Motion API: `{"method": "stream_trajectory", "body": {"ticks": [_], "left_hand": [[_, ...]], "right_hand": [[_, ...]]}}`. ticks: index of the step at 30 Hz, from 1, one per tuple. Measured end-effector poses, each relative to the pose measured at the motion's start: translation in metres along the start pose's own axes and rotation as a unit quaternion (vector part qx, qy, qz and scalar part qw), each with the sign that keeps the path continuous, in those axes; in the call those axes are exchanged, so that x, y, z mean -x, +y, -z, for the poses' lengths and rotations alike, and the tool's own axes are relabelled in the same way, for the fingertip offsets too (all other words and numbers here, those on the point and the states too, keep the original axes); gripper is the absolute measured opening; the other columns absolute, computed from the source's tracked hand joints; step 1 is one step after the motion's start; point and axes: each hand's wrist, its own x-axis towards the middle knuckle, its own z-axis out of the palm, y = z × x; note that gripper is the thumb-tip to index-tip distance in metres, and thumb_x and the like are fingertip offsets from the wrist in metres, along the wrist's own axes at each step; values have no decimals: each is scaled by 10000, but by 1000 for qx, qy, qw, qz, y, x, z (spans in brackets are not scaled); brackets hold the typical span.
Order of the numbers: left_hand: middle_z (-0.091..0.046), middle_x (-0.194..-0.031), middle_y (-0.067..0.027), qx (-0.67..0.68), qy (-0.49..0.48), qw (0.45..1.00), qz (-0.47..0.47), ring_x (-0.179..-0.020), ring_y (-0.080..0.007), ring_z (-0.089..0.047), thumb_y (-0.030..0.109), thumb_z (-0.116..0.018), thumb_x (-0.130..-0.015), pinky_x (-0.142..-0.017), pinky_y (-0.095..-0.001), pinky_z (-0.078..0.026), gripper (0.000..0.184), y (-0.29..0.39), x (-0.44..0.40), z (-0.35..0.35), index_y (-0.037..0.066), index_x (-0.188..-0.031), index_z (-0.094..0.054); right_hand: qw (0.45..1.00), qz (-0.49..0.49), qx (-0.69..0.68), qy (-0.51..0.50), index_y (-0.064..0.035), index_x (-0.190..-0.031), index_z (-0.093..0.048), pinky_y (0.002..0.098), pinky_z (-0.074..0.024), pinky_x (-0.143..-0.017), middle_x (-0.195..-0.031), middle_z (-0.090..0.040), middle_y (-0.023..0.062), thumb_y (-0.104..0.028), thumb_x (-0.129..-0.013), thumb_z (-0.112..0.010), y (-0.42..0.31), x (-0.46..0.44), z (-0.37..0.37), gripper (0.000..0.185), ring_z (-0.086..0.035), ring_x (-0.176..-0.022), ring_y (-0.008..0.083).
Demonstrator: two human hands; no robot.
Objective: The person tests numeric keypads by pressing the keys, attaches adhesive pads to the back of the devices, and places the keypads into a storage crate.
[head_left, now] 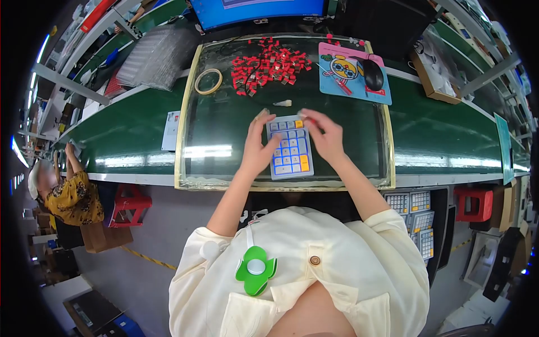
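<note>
A light-grey numeric keypad [291, 150] with orange accent keys and blue backlighting lies on the glass-like mat [224, 135] in front of me. Around its left side and upper left corner is my left hand [260, 147], thumb over the keys and fingers at the edge. At the upper right corner my right hand [327, 135] has its fingers drawn together; a bit of red shows by the fingertips, too blurred to name. Just beyond the keypad lies a small pale-tipped brush-like piece [283, 103].
Several red-and-metal USB-plug-like pieces [269, 67] are heaped at the back, beside a tape roll [209, 81]. A black mouse [371, 74] rests on a mouse pad [342, 84] below the monitor [258, 11]. More keypads [422, 222] fill a bin at right. Another person [70, 191] sits at left.
</note>
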Motion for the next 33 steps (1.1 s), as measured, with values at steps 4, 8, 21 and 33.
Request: {"method": "stream_trajectory", "body": {"ticks": [4, 8, 21, 33], "left_hand": [[-140, -1461, -274, -37, -50, 998, -28, -1364, -399, -181, 169, -716, -713, -1068, -442, -267, 751, 18, 20, -8, 94, -1357, -336], [-39, -1485, -273, -48, -97, 994, -7, -1385, -406, -103, 186, -735, -685, -1076, -456, -245, 875, 20, 21, -12, 98, -1405, -246], [-27, -1496, -267, 17, -119, 992, 30, -1397, -407, -42, 181, -731, -683, -1093, -454, -188, 904, 15, 25, -15, 79, -1424, -224], [-61, -1488, -279, 0, -120, 993, -1, -1390, -413, -86, 194, -727, -688, -1090, -447, -196, 856, 17, 23, -13, 76, -1405, -274]], "right_hand": [[946, 181, 258, -71, -186, -1161, -611, 307, -469, -817, -1017, -668, 16, -96, -821, -588, -8, 6, 0, 352, -633, -800, 180], [946, 167, 271, -61, -193, -1202, -587, 289, -473, -722, -1025, -664, 3, -81, -799, -585, -9, 10, -2, 418, -627, -767, 166], [962, 142, 233, -22, -135, -1156, -611, 295, -529, -640, -998, -670, 74, -11, -796, -575, -14, 6, -4, 382, -663, -762, 221], [971, 131, 202, -3, -151, -1160, -596, 305, -540, -640, -1024, -660, 55, -42, -812, -579, -7, 6, -4, 365, -659, -777, 219]]}}
